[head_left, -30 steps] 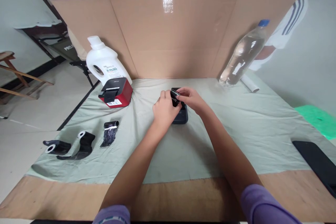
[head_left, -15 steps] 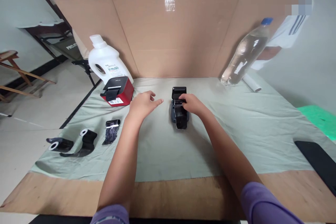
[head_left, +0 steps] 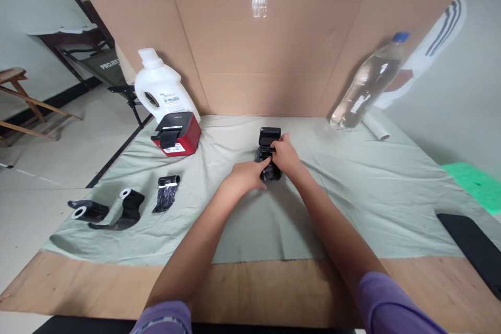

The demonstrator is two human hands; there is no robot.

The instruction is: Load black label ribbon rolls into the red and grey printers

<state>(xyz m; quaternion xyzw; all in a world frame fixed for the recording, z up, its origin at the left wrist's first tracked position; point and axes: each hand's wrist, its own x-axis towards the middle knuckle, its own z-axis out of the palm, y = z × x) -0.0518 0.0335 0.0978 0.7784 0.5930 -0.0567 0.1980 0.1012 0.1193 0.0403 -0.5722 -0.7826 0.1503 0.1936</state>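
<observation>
My left hand (head_left: 243,176) and right hand (head_left: 287,156) together on a black device (head_left: 271,173), lid (head_left: 270,136) raised, grip unclear to me, red-black machine (head_left: 187,138) apart

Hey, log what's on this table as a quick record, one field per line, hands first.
Left hand: fingers at the front of the small dark device; left hand
Right hand: fingers at the device's opening
Device lid: raised
Near left: three black rolls, loose ends showing
Back left: red-and-black box, white jug
Back right: clear bottle, blue cap, leaning
Near right: black phone-like slab
</observation>
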